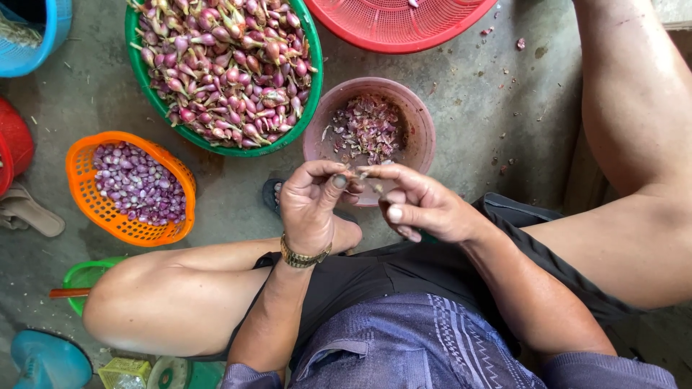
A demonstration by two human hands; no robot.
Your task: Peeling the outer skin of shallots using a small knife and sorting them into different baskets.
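My left hand [311, 205] and my right hand [425, 205] meet above the near rim of a pink bowl [418, 122] that holds purple shallot peelings. Both hands pinch a small shallot [355, 175] between their fingertips; most of it is hidden by the fingers. A small blade or dry stem seems to stick out of my right fingers, too small to tell which. My left wrist wears a gold watch. A green basin [311, 86] of unpeeled shallots lies beyond my left hand. An orange basket [79, 184] of peeled shallots stands to the left.
A red basket [389, 32] lies at the top, a blue tub [58, 21] at top left. A sandal [29, 212] lies at the left edge. My bare knees flank the hands. A green tub [83, 277] and small containers sit at bottom left. Peel scraps litter the concrete floor.
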